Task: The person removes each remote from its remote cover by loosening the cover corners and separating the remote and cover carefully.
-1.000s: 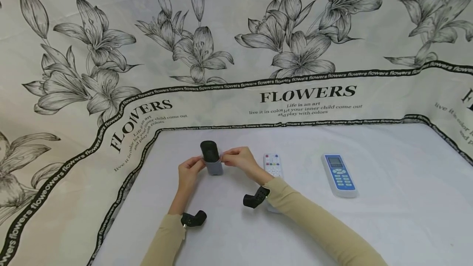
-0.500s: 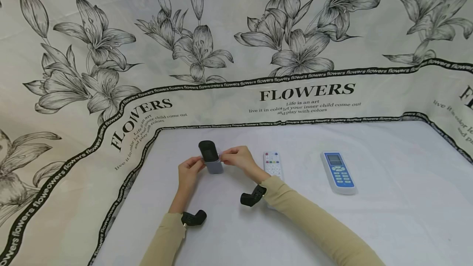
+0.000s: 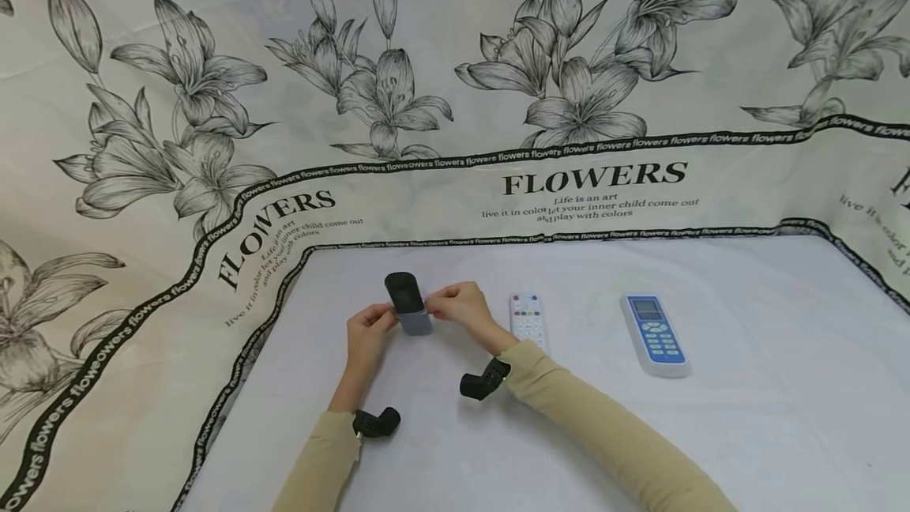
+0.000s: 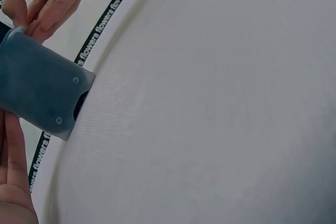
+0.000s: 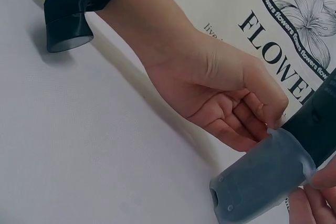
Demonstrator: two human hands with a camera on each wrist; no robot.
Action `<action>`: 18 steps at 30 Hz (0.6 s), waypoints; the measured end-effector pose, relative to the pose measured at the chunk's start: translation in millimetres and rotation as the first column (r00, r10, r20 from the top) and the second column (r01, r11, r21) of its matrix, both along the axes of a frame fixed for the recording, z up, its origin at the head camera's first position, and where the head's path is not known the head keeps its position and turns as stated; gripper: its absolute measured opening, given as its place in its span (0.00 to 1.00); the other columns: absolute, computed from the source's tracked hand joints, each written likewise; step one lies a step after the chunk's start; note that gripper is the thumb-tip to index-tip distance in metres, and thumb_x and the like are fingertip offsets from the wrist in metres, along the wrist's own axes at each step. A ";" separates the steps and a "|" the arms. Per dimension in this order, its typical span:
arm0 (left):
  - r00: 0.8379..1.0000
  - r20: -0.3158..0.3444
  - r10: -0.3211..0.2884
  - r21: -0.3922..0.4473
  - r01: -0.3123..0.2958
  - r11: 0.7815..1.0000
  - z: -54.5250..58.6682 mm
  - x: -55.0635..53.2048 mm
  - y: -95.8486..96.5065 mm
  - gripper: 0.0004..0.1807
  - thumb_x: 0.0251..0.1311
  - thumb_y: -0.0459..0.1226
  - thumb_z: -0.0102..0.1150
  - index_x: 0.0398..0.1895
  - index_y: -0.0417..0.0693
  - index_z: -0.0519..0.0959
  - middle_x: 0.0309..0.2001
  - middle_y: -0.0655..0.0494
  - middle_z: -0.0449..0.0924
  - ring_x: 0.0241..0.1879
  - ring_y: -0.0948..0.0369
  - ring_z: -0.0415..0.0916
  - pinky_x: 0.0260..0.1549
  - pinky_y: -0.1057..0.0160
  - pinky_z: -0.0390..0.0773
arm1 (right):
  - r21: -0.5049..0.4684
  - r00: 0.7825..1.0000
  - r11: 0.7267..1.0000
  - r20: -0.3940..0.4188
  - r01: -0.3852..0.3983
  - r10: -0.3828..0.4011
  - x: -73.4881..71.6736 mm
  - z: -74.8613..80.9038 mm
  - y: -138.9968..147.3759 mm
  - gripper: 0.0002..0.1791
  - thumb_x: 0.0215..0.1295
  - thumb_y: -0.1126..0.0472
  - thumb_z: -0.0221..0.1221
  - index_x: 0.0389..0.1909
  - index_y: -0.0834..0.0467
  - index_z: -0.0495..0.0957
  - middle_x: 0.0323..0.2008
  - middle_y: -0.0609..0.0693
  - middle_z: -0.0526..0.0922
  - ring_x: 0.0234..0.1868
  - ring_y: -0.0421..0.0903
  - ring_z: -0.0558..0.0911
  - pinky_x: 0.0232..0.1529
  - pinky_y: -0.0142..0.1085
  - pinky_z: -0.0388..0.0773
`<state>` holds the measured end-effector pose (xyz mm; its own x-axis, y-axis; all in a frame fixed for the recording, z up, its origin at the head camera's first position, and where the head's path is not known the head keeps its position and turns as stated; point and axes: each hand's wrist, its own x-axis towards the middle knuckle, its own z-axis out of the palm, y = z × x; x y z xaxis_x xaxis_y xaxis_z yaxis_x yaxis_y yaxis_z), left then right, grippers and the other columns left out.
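Black remote (image 3: pixel 403 291) in a translucent grey silicone sleeve (image 3: pixel 415 322), held tilted over the counter (image 3: pixel 746 433), just left of the white remote (image 3: pixel 527 317). Left hand (image 3: pixel 366 332) clamped on the sleeve's left edge, fingertips curled round it; right hand (image 3: pixel 462 306) pinching the right edge from the side nearer the white remote. Both hands together around the one item, wrists low over the cloth.

From the right wrist view: the sleeve's closed end (image 5: pixel 262 179) pointing down toward the counter, the black body (image 5: pixel 319 119) standing out of its open mouth, left fingertips (image 5: pixel 251 124) hooked at the rim. From the left wrist view: the sleeve (image 4: pixel 39 90) filling the left edge, two small moulded dots on its back, the right hand's fingers (image 4: pixel 50 1) above it.

Compared with the frames a second and half a second back: little movement of either hand, the grip unchanged, less of the grey sleeve visible below the black body. Read as a judgement: remote and cover being worked one along the other, slowly; direction of that sliding not certain.

Beyond the white remote, farther right: a blue-and-white air-conditioner remote (image 3: pixel 654 334), lying flat, well apart from both hands. Flower-printed cloth (image 3: pixel 284 101) rising behind.
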<state>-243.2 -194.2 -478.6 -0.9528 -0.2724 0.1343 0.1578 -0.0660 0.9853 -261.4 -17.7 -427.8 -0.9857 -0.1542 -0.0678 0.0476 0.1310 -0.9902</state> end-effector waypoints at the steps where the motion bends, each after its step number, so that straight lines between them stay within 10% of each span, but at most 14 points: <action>1: 1.000 0.002 0.003 0.005 -0.003 1.000 0.4 0.1 0.4 0.10 0.55 0.19 0.52 0.38 0.15 0.75 0.22 0.68 0.79 0.24 0.73 0.79 0.30 0.76 0.80 | 0.003 1.000 1.000 -0.003 0.002 -0.002 0.1 -0.2 0.0 0.10 0.51 0.68 0.63 0.33 0.70 0.84 0.29 0.56 0.88 0.25 0.35 0.81 0.35 0.31 0.83; 10: 1.000 -0.021 0.008 -0.021 -0.008 1.000 21.2 15.0 9.8 0.09 0.53 0.20 0.53 0.33 0.15 0.75 0.21 0.66 0.80 0.23 0.73 0.77 0.28 0.76 0.79 | 0.008 1.000 1.000 -0.017 0.025 -0.025 -1.9 -5.2 0.8 0.09 0.50 0.68 0.63 0.32 0.69 0.85 0.26 0.54 0.87 0.24 0.34 0.80 0.33 0.30 0.83; 18: 1.000 0.011 -0.003 -0.038 0.003 0.999 13.4 11.9 4.4 0.10 0.53 0.20 0.54 0.35 0.13 0.74 0.21 0.66 0.79 0.21 0.73 0.77 0.28 0.76 0.79 | 0.019 1.000 0.999 0.000 0.026 -0.026 -1.8 -10.2 -0.5 0.09 0.49 0.68 0.63 0.31 0.69 0.85 0.25 0.52 0.87 0.23 0.34 0.80 0.33 0.30 0.83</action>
